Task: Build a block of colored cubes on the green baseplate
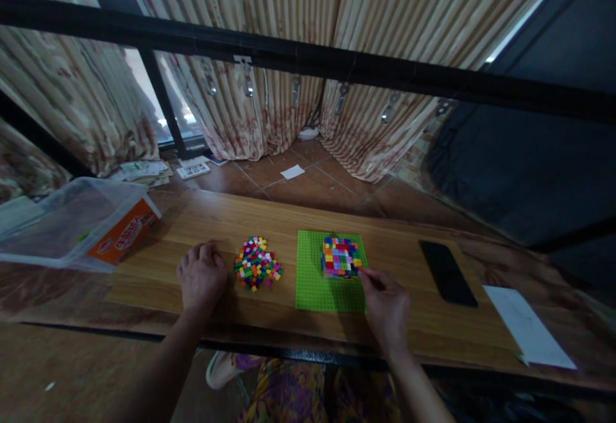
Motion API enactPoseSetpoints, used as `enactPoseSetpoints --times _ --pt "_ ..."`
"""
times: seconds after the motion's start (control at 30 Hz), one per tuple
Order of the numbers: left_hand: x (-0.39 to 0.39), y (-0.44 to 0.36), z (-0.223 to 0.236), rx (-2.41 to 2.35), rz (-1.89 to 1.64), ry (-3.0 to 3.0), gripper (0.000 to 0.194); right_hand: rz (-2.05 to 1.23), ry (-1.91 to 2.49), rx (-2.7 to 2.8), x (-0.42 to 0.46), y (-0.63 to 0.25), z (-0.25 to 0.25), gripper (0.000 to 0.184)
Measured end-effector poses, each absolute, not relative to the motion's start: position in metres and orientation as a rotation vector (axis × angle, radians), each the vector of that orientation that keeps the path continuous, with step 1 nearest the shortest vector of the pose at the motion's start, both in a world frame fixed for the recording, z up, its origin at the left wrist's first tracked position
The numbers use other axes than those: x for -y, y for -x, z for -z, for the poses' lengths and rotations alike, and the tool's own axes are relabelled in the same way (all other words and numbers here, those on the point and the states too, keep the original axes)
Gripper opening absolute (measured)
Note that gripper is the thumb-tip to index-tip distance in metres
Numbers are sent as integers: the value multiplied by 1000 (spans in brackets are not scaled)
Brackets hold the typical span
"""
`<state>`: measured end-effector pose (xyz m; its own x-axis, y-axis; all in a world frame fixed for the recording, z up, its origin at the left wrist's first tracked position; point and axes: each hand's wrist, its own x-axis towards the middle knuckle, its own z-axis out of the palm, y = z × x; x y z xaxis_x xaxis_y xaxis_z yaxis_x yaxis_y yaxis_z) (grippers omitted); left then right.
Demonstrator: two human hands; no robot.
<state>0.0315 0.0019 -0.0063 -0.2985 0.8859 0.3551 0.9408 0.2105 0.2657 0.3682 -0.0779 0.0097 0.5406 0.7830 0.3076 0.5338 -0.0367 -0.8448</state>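
A block built of small multicoloured toy bricks stands on the green studded baseplate, toward its upper right. My right hand is at the block's near right corner, thumb and fingertips pinched together. Whatever lies between those fingertips is hidden or too small to make out. To the left of the baseplate, a loose pile of small bricks in many colours is spread on the wooden board. My left hand rests on the board beside that pile, fingers curled in, not touching the bricks.
A clear plastic box with an orange label stands at the left end. On the right lie a black phone and a white paper sheet. A black metal bar with hanging clips crosses in front of striped curtains.
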Motion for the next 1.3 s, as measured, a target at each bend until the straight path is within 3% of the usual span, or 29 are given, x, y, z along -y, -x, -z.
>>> enactPoseSetpoints --times 0.5,0.73,1.0,1.3 --pt "-3 -30 8 2326 663 1779 33 -289 1633 1090 86 -359 -4 31" --pt "-2 -30 9 2330 649 1781 31 -283 1767 1056 109 -349 0 51" --pt "-1 -32 7 2353 661 1786 31 -245 1902 1269 114 -327 19 94" --pt "-1 -32 7 2352 691 1789 32 -421 1838 1477 97 -371 22 107"
